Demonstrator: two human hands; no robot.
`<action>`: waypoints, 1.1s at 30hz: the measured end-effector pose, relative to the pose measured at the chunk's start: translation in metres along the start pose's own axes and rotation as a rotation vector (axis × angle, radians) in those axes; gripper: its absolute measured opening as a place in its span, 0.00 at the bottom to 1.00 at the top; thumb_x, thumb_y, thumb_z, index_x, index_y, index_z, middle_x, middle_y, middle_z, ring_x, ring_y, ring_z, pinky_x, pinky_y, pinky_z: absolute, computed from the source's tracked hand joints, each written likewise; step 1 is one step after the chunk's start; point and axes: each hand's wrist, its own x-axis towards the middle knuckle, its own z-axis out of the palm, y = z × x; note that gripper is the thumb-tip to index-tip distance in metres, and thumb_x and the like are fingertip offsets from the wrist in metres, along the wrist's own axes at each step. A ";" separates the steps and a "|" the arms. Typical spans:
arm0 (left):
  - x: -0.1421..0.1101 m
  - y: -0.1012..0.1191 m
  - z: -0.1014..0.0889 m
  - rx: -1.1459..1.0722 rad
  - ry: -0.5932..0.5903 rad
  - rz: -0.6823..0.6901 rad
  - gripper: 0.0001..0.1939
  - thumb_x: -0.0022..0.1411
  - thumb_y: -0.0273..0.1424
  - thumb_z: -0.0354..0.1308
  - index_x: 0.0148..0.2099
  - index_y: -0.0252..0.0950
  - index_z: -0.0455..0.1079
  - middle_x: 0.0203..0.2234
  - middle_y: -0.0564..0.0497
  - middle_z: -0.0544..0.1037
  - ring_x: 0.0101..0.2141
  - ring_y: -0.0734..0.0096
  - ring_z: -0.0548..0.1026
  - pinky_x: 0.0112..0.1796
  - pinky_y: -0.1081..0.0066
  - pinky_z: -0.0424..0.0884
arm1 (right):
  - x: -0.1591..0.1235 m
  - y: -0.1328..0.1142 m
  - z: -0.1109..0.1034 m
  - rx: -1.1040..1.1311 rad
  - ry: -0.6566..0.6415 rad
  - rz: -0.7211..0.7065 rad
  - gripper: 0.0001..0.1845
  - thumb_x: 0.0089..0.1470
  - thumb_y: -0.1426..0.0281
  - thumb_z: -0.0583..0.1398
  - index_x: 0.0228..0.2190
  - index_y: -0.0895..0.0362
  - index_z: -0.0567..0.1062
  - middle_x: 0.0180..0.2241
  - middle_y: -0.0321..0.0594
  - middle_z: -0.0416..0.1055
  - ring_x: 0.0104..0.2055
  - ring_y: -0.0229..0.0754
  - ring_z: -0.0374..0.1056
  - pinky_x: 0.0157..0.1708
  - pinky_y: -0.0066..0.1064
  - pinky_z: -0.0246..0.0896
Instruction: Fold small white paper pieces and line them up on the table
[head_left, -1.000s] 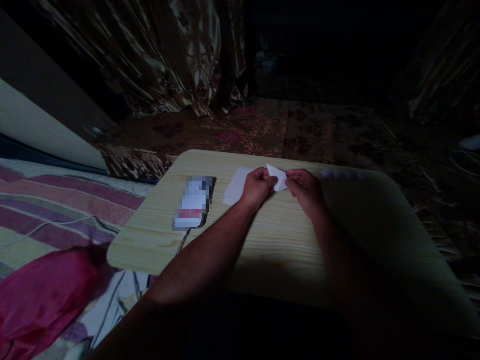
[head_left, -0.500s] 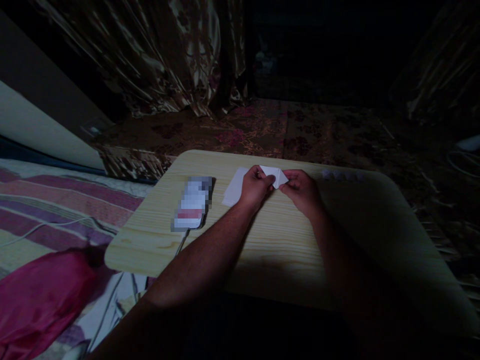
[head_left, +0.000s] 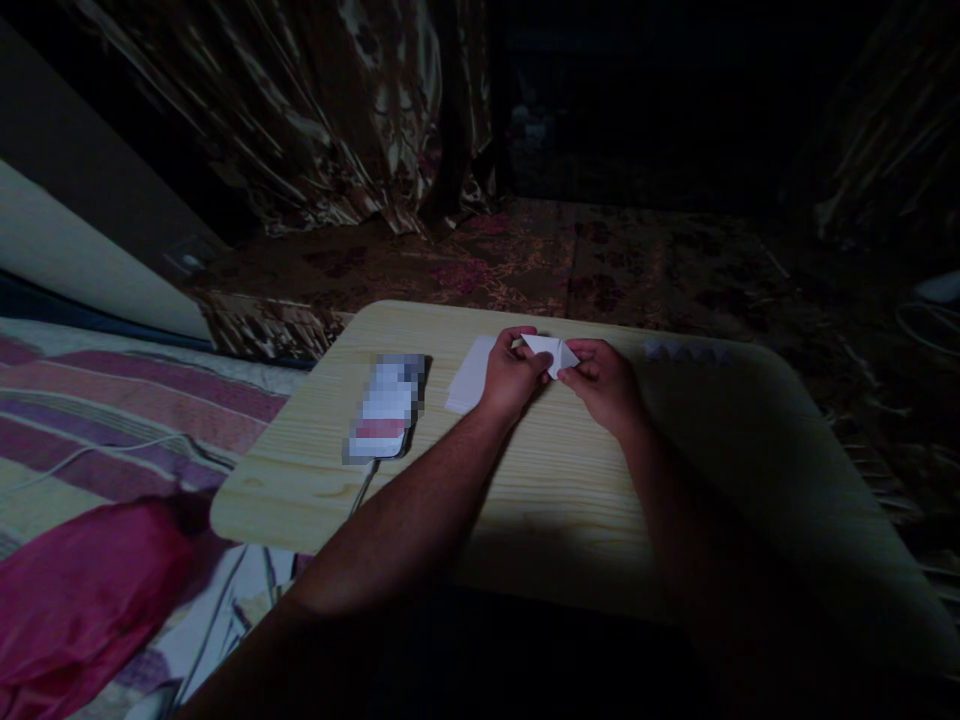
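Left hand [head_left: 514, 372] and right hand [head_left: 600, 380], fingers of both pinching a small folded white paper [head_left: 551, 355] between them — held above the light wooden table [head_left: 570, 470] with rounded corners, toward its far edge. A stack of white paper sheets [head_left: 469, 378] lies just beside the left hand; a lit phone [head_left: 386, 408], nearer the left edge, is joined to a cable. Small pale folded pieces [head_left: 686, 351] — in a row — rest near the far right corner.

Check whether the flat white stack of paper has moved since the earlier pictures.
No. Judged against the pale wooden table, the flat white stack of paper lies in the same place.
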 end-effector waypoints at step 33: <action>-0.003 -0.008 -0.003 0.294 -0.128 0.096 0.10 0.50 0.34 0.63 0.33 0.34 0.75 0.20 0.55 0.72 0.19 0.79 0.63 0.23 0.75 0.60 | 0.000 -0.010 -0.005 -0.035 0.112 0.061 0.12 0.49 0.64 0.61 0.32 0.52 0.62 0.19 0.29 0.66 0.17 0.36 0.61 0.18 0.28 0.54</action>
